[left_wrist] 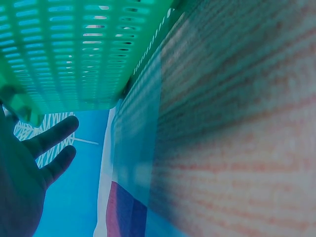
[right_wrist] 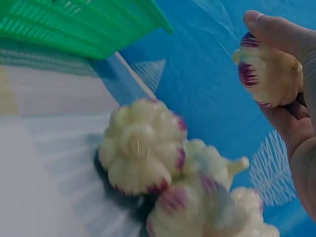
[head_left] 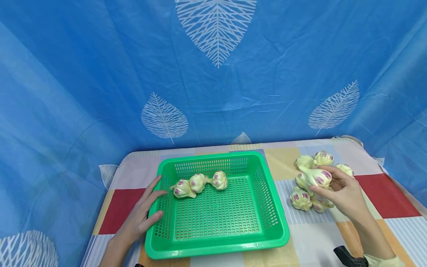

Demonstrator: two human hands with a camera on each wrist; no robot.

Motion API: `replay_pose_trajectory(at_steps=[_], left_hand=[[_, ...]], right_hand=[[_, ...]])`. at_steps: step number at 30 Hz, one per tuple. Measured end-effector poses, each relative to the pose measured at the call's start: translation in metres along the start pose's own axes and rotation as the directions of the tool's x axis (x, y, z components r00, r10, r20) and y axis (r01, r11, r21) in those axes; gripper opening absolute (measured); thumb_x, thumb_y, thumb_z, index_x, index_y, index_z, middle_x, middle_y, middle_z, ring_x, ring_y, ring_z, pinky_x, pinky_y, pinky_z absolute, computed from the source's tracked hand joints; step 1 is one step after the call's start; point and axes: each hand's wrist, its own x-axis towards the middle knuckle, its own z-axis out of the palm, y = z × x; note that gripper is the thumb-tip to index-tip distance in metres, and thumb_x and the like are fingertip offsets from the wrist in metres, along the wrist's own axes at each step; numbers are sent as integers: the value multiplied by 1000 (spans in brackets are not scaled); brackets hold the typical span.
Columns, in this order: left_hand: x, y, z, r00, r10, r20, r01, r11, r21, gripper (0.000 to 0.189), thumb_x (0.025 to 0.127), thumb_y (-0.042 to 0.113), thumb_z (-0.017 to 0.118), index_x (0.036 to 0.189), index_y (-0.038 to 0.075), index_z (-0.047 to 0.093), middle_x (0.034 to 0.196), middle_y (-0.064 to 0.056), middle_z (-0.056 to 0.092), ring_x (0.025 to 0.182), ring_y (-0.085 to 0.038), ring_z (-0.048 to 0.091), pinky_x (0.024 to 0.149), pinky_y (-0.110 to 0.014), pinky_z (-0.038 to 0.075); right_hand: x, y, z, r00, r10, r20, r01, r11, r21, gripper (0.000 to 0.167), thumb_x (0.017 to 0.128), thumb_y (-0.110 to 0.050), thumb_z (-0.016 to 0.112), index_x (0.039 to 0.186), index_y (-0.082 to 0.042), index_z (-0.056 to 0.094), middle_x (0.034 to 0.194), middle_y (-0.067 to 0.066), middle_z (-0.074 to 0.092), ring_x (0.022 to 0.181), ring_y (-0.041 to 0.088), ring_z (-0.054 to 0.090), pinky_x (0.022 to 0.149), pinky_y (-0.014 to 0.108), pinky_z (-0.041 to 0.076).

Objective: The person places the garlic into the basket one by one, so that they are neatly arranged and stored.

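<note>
Garlic (head_left: pixel 319 178) sits in the right hand (head_left: pixel 345 193), and we see the thumb on one side of this single bulb and the fingers curled against the other, so the grip is closed down to the bulb's own width. Its stem points up and to the left in the head view. The right wrist view shows us the held bulb raised apart from the pile (head_left: pixel 301 199) on the table, where we make out at least six more bulbs crowded together, some partly hidden by the hand. Pale and streaked with purple, they lie to the right of a green basket (head_left: pixel 218 251), on a patchwork tablecloth (head_left: pixel 387 194). Inside the basket, toward its back left, three bulbs lie in a row: a left one (head_left: pixel 182 188) on its side, a middle one (head_left: pixel 198 183) just beside it, and a right one (head_left: pixel 219 180) whose stem points back at the middle one. The left hand (head_left: pixel 140 216) is at the basket's left rim, fingers straight and spread, with no bulb in its grasp; we cannot tell how firmly it presses on the rim. The left wrist view gives us two of its fingers extended past the slotted basket wall. We also note a black strap (head_left: pixel 350 257) at the right wrist, beside a pale sleeve (head_left: pixel 383 261). Behind the table hangs a blue curtain (head_left: pixel 267 48) printed with white leaves.
</note>
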Motion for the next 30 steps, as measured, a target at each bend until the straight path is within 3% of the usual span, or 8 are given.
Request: replay_pose_trajectory(at_steps=[8,15,21,30], left_hand=[[0,-2,2,1000,5,-2,-5,1000,-3,52,85,25,66,135,13,57,166,-5,19,144,-26,28,84,-41,57],[-1,-4,3,1000,16,-7,-16,1000,1,52,84,23,64,135,13,57,166,-5,19,144,-24,27,87,-44,56],[-1,-4,3,1000,13,-7,-13,1000,-3,51,84,22,63,134,13,58,166,-6,18,145,-24,26,89,-47,55],[-1,-4,3,1000,12,-11,-12,1000,-6,49,84,21,62,133,13,58,166,-4,18,146,-24,26,92,-51,53]], right_hand=[[20,-20,25,995,-43,93,43,999,3,62,72,12,85,128,1,61,125,1,64,104,8,64,80,15,51],[41,-40,55,969,-104,224,93,994,60,55,72,3,88,121,-5,65,124,6,67,100,12,65,78,21,52],[63,-55,83,927,-147,345,137,989,55,54,70,-10,93,117,-11,67,122,4,68,99,15,66,81,25,54],[88,-66,117,822,-167,545,187,982,19,57,70,-26,94,117,-18,63,124,-1,66,94,16,65,73,32,55]])
